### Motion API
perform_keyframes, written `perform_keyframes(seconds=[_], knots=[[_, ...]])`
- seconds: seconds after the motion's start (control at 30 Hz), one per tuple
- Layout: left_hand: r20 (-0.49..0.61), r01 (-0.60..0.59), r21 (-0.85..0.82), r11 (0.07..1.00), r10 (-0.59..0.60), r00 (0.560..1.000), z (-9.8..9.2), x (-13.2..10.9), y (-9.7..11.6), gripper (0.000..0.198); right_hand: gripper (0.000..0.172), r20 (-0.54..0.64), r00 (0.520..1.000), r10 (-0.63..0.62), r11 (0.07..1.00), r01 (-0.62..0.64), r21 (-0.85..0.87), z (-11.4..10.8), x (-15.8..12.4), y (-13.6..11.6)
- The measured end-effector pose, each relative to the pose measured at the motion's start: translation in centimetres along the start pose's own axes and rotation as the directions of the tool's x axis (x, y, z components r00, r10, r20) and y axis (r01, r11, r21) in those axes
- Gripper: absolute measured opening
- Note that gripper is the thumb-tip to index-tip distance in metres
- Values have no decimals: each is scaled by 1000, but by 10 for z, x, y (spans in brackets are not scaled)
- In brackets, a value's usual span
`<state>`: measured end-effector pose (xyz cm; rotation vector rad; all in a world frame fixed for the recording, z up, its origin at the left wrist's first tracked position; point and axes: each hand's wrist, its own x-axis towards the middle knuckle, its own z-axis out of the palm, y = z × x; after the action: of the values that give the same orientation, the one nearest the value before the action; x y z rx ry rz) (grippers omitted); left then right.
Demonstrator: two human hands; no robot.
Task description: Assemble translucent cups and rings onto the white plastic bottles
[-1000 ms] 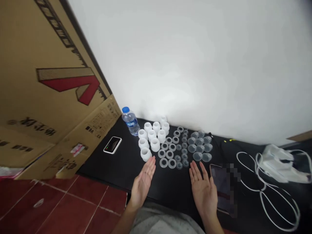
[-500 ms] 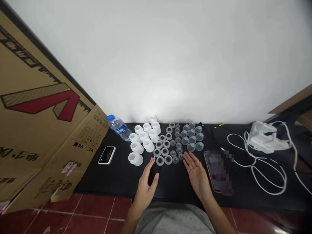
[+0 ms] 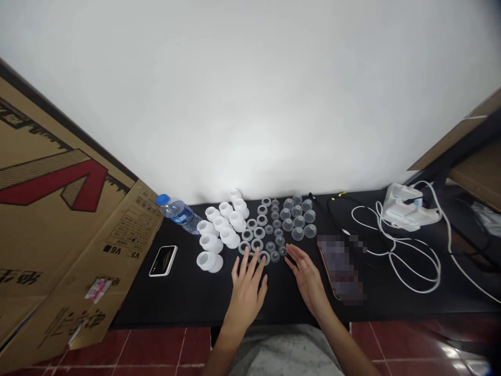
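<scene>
On a black table [image 3: 195, 292] stand several white plastic cups [image 3: 219, 230], rows of clear rings [image 3: 258, 235] and a cluster of clear domed caps [image 3: 299, 219]. My left hand [image 3: 247, 284] lies palm down with its fingers spread, the fingertips just short of the nearest rings. My right hand [image 3: 307, 277] is open too, fingers stretched toward the ring rows, and holds nothing. Neither hand touches a part that I can make out.
A water bottle [image 3: 178, 211] lies at the back left. A small white-edged device [image 3: 163, 260] sits left of the cups, a dark phone [image 3: 340, 269] right of my right hand. White cable [image 3: 395, 250] and a white adapter [image 3: 403, 211] lie at right. A large cardboard box [image 3: 58, 219] leans at left.
The view swung left and down-table, so everything shifted. My left hand turned from palm-sideways to palm-down and spread near the rings. My right hand stayed open.
</scene>
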<state>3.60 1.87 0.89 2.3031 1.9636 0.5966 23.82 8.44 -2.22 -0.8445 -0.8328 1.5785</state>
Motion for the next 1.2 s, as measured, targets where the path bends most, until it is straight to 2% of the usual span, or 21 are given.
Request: perform_keyframes(seconds=[0.17,0.3,0.37,0.43,0.5,0.57,0.67,0.83,1.0,1.2], knots=[[-52,-29,1,1000,29,998,-5,-5,9,40,40,-2,999,-40,995,40,-88,1,-1,0],[-97,-24,-62,998,18,995,-5,-17,10,29,47,-54,989,-135,946,113,-304,0,6,-6],[-92,-23,-83,996,15,996,-2,-22,6,28,47,-62,976,-208,871,156,-466,0,12,-11],[-82,-21,-102,995,13,997,2,-25,2,29,41,-20,957,-288,760,216,-613,0,18,-14],[-79,-12,-129,992,2,997,5,-24,-3,29,32,36,939,-341,664,268,-698,2,25,-13],[-97,0,-172,985,-17,995,6,-22,-6,30,27,64,933,-354,624,287,-727,4,29,-10],[-123,-13,-271,963,-22,992,3,-18,-5,28,23,75,931,-358,622,298,-725,5,32,-4],[-28,-83,-382,920,78,997,-2,-8,16,23,22,99,922,-374,601,322,-732,2,28,-3],[-18,-149,-336,930,152,988,12,9,30,27,33,40,931,-363,629,276,-726,0,23,-6],[-79,-194,-313,930,178,981,24,13,22,26,30,30,960,-277,729,230,-645,-2,22,-8]])
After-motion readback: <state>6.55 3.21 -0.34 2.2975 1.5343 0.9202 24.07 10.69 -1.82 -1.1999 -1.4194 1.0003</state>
